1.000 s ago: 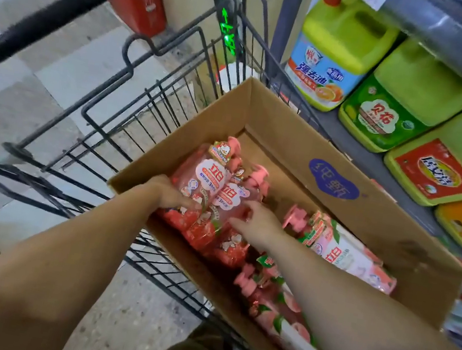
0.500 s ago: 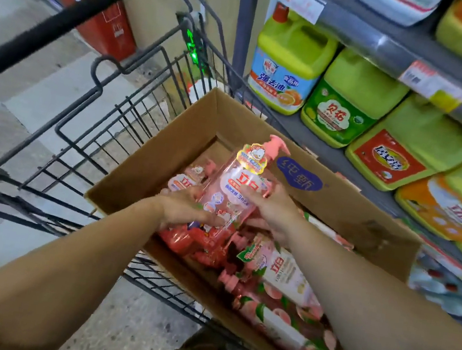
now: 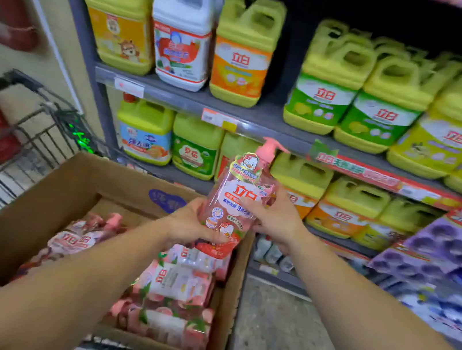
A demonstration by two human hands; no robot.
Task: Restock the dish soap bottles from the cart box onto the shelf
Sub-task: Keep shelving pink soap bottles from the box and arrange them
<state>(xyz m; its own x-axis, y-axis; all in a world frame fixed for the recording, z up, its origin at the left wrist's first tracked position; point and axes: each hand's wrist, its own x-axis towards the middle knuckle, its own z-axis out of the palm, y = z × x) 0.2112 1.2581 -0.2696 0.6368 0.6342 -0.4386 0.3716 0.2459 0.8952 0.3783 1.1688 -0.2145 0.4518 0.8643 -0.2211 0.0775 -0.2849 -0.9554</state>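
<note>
Before metal shelves [image 3: 262, 119], left hand [image 3: 189, 222] and right hand [image 3: 274, 218] grasp 1 glossy pink pump bottle [image 3: 234, 202].

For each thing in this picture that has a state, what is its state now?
Pink pump bottle: upright, lifted above the box, held by both hands.
Left hand: grips the bottle's lower part.
Right hand: grips the bottle's side.
Cardboard box: open, in the cart, holds more bottles lying down.
Shelves: stocked with upright jugs.

One pink pump bottle [image 3: 235, 199] is held upright, one cardboard box [image 3: 34, 222] sits in one cart [image 3: 20, 123], and one white jug [image 3: 182, 37] stands among the yellow ones.
</note>
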